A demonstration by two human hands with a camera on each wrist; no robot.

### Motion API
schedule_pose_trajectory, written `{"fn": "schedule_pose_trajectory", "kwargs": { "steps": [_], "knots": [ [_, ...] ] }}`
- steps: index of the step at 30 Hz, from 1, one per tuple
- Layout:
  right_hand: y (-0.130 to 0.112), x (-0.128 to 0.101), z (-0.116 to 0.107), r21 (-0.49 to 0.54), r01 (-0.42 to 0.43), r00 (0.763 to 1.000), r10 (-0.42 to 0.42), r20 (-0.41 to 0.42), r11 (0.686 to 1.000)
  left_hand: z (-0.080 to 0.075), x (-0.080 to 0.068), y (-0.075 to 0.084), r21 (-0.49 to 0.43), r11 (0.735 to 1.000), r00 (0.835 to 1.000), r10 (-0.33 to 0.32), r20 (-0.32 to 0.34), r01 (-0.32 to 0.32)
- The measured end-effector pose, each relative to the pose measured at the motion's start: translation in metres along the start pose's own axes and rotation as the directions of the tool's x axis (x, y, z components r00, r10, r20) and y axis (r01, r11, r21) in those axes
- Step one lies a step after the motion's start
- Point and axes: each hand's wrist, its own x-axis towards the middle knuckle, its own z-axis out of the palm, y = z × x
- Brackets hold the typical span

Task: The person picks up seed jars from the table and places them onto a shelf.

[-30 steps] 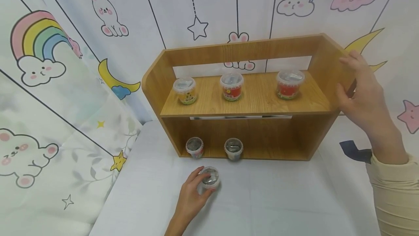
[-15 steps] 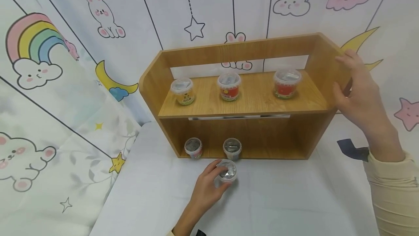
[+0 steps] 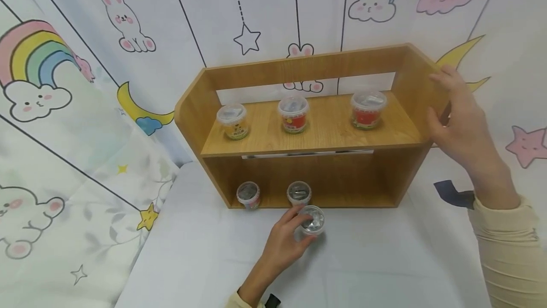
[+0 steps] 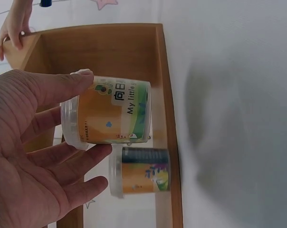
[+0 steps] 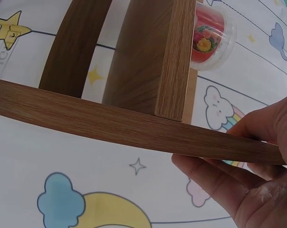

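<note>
My left hand (image 3: pixel 287 240) holds a small lidded plastic cup (image 3: pixel 315 225) by its lid end, thumb on one side and fingers on the other. An orange and green label shows on this cup (image 4: pixel 110 114) in the left wrist view. It is in front of the lower tier of a two-tier wooden shelf (image 3: pixel 333 148). With thumb and fingers on opposite faces, my right hand (image 3: pixel 463 127) grips the shelf's right side panel (image 5: pixel 115 128). Just behind the held cup, a second cup (image 3: pixel 299 193) stands on the lower tier.
Another cup (image 3: pixel 249 195) stands at the lower tier's left end. The upper tier bears a yellow-labelled cup (image 3: pixel 233 122) and two red-labelled ones, a middle cup (image 3: pixel 293 114) and a right cup (image 3: pixel 368 110). A white cloth (image 3: pixel 376 260) covers the table; a cartoon-print curtain (image 3: pixel 179 14) hangs behind.
My left hand has carried the cup rightward, from in front of the left lower cup to past the second one. My right hand keeps its grip on the side panel; the head view has shifted slightly.
</note>
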Motion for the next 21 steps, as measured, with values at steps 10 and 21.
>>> {"fn": "schedule_pose_trajectory", "kwargs": {
  "steps": [10,21],
  "knots": [
    [0.001,0.000,0.001,0.000,0.020,0.999,-0.020,-0.025,1.000,0.018,0.018,0.010,-0.047,0.998,0.999,0.040,0.032,-0.038],
    [-0.001,-0.001,-0.001,-0.005,0.032,0.999,-0.032,-0.014,0.999,0.036,0.037,0.024,-0.107,0.992,0.995,0.078,0.068,-0.071]
  ]
}}
